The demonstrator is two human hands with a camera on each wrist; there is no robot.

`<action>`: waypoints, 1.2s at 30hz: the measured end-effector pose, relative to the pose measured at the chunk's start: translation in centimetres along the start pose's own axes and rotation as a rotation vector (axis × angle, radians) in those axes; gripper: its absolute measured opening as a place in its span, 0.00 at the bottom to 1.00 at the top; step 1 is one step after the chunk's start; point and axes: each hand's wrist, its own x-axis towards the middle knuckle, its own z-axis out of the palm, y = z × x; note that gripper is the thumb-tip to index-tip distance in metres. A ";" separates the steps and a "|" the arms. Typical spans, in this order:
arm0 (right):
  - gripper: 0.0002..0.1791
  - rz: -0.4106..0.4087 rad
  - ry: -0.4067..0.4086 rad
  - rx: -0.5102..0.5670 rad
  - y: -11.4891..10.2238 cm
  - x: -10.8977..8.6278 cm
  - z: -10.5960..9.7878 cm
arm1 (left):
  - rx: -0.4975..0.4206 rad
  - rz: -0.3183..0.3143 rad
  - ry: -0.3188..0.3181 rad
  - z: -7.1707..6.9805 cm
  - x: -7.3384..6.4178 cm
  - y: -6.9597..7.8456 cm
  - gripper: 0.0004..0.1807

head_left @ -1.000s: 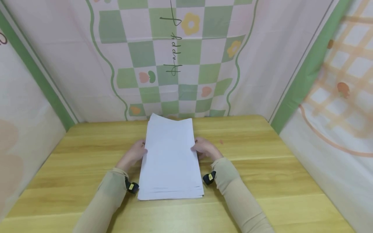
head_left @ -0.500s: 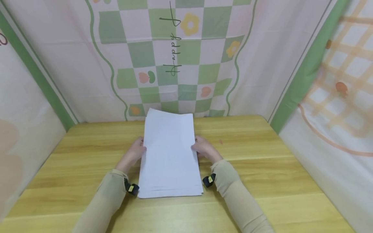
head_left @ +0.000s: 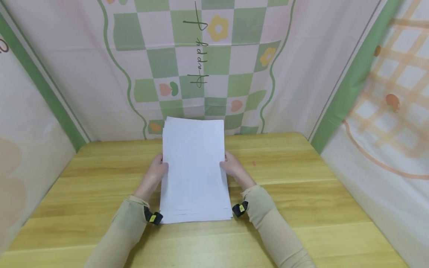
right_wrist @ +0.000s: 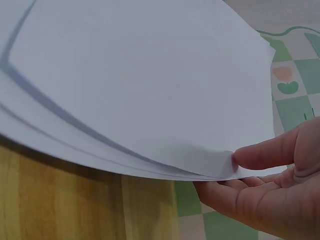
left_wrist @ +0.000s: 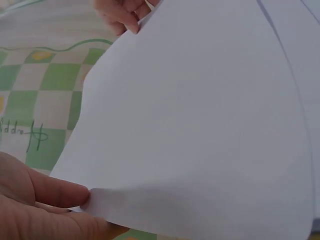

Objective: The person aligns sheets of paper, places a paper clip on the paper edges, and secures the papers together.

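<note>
A small stack of white paper sheets [head_left: 194,167] is tilted up over the table, its far edge raised against the backdrop. My left hand [head_left: 155,172] grips the stack's left edge, thumb on top and fingers underneath. On the opposite edge my right hand [head_left: 235,169] pinches the sheets the same way. In the right wrist view, the paper [right_wrist: 150,85] shows several offset layers at its near end, and the thumb of the right hand [right_wrist: 280,175] presses the top sheet. The left wrist view shows the left hand [left_wrist: 45,205] at a slightly bent paper edge [left_wrist: 150,205].
The wooden table [head_left: 295,208] spreads out around the paper. A checkered green and white cloth backdrop [head_left: 218,85] hangs right behind its far edge, with more printed cloth at the right [head_left: 395,123] and left [head_left: 30,130].
Both hands have lifted the far part of the stack higher, so its top edge now overlaps the backdrop more. The near edge has shifted slightly away from me.
</note>
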 end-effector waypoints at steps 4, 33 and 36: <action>0.27 0.004 0.030 -0.009 -0.4 -0.2 0.0 | -0.032 0.004 0.045 0.0 -0.3 0.4 0.30; 0.22 -0.113 0.184 0.086 -2.4 -1.4 -0.4 | -0.204 0.085 0.213 0.6 -1.5 2.8 0.25; 0.22 -0.122 0.189 0.098 -2.5 -1.5 -0.4 | -0.215 0.112 0.225 0.6 -1.6 2.9 0.24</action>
